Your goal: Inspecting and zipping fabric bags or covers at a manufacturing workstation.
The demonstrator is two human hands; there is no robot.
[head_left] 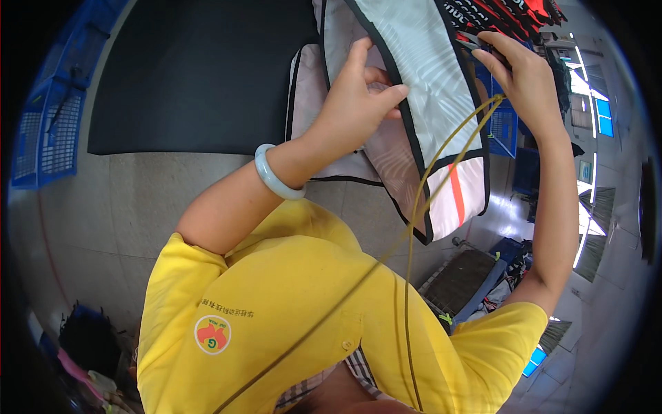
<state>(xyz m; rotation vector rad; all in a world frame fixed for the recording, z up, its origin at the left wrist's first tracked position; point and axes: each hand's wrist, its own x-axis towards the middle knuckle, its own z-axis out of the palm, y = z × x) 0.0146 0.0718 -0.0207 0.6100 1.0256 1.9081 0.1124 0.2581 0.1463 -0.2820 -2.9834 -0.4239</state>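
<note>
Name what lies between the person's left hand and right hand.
In the head view, mostly the pale, black-edged fabric lies between the left hand and the right hand.

two hands [353,102], one cutter [470,43], one cord [412,224], one bracelet [273,176], one black tabletop [200,76].

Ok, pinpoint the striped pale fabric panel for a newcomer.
Find the large black work surface. Right of it, the left hand touches a long, pale grey, black-edged fabric panel. One orange-red stripe near its lower end sets it apart from the pinkish fabric beside it.
</note>
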